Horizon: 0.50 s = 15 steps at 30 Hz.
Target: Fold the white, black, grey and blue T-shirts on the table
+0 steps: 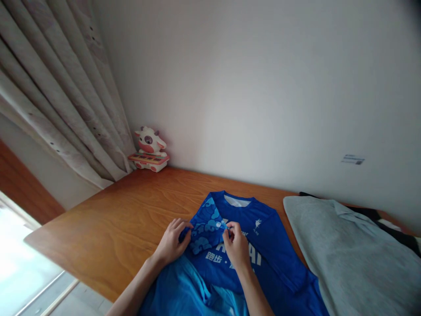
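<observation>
A blue sports shirt (269, 239) with white lettering lies front up on the wooden table, its collar towards the wall. Its cloud-patterned sleeve (205, 221) is folded inward across the chest. My right hand (237, 248) pinches the end of this sleeve between thumb and fingers, near the middle of the chest. On the shirt's left side my left hand (173, 241) has its fingers and thumb curled round the edge of the patterned cloth. The lower part of the shirt, a lighter blue cloth (184, 285), lies bunched between my forearms.
A grey garment (342, 245) lies to the right, over a black one (401, 237). In the far left corner of the wooden table (108, 228) stands a cow-shaped toy keyboard (149, 151). A curtain (66, 87) hangs at the left, and a wall (250, 87) rises behind.
</observation>
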Tool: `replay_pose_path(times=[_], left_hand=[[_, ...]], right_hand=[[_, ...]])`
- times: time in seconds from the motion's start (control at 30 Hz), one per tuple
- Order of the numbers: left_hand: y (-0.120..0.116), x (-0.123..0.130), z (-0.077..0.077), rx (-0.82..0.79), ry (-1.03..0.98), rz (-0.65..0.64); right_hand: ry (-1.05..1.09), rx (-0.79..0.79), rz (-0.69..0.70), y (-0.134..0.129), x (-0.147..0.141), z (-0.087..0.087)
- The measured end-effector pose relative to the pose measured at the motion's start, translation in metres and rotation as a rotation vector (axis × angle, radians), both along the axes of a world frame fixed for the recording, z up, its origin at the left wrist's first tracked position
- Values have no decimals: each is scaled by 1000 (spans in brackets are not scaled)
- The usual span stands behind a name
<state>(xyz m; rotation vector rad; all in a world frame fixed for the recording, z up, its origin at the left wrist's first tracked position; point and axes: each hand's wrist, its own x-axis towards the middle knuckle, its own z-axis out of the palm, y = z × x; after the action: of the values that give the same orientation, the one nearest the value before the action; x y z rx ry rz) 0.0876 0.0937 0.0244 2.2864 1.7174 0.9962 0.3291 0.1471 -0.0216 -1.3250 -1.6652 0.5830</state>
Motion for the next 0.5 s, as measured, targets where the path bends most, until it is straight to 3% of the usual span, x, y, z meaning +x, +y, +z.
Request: replay_pose_path(times=[0.13, 0.2, 0.3, 0.4, 0.5], left_hand=[[51, 29, 0, -18, 24, -47], [81, 47, -11, -61, 105, -78], [117, 68, -35, -161, 237, -15], [133, 74, -53, -192, 260, 67], [136, 64, -57, -206, 293, 122]], right_hand=[[-49, -13, -2, 3, -1, -3], [-54, -23, 3, 3, -1, -3], [-62, -30, -6, 3, -1, -2], [-108, -54, -43, 5, -4, 0], [-180, -58, -51, 12, -12, 3]])
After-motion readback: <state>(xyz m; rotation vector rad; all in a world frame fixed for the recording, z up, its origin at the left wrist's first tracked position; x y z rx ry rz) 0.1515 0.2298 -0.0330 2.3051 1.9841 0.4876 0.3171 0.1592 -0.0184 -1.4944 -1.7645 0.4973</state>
